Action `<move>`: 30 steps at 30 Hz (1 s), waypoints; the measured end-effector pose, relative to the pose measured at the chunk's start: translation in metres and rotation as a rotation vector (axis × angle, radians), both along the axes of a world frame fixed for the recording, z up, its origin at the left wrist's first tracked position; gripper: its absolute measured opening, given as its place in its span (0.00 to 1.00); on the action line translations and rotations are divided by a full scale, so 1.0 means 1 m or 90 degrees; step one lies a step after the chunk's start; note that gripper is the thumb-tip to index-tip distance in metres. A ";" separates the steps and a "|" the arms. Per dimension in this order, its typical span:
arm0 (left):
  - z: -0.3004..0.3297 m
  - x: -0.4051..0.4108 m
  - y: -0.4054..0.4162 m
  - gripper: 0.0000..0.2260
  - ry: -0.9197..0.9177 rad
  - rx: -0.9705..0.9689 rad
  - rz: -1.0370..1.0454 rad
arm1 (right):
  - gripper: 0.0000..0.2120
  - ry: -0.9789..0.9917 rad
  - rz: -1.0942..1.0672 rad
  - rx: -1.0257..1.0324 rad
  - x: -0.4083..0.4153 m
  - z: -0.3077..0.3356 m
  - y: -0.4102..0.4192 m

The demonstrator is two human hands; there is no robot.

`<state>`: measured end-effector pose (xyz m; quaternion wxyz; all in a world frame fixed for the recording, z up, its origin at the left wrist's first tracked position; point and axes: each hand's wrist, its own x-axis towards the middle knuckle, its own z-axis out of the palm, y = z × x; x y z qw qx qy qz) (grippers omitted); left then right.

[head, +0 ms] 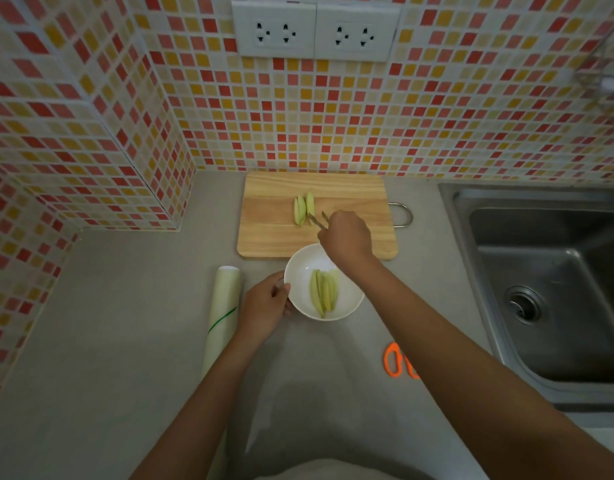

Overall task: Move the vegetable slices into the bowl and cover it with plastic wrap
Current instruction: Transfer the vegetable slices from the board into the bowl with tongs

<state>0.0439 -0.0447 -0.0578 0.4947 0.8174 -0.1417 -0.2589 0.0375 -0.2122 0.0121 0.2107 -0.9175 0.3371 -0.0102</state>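
Round glossy white bowl (324,282), pale slices (323,292)

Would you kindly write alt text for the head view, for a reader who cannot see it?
A person's right hand reaches with tongs toward vegetable slices on a wooden cutting board, while the left hand grips the rim of a white bowl already holding several slices. A plastic wrap roll, orange scissors and a sink surround them.

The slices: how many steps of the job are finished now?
Done: several slices lie in the bowl. In hand: the right hand reaches tongs toward slices on the board; the left hand steadies the bowl. Left: those slices, then the wrap roll.
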 end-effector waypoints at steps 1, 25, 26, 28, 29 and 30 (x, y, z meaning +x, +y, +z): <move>0.000 0.000 0.000 0.15 -0.004 0.005 -0.002 | 0.10 0.017 0.004 -0.005 0.006 -0.002 -0.002; -0.003 0.003 -0.001 0.15 -0.011 0.016 0.003 | 0.11 0.056 0.018 0.093 -0.123 -0.001 0.060; -0.003 0.003 -0.001 0.15 -0.012 0.016 0.002 | 0.11 0.074 0.021 0.081 -0.122 -0.004 0.063; -0.003 0.002 0.000 0.15 -0.016 0.016 -0.002 | 0.13 0.073 0.026 0.043 -0.121 -0.003 0.063; -0.003 0.002 -0.001 0.15 -0.017 0.014 -0.002 | 0.13 0.051 0.025 0.030 -0.118 0.001 0.061; -0.003 0.001 -0.001 0.15 -0.016 0.012 -0.002 | 0.14 0.022 0.017 0.030 -0.114 0.007 0.056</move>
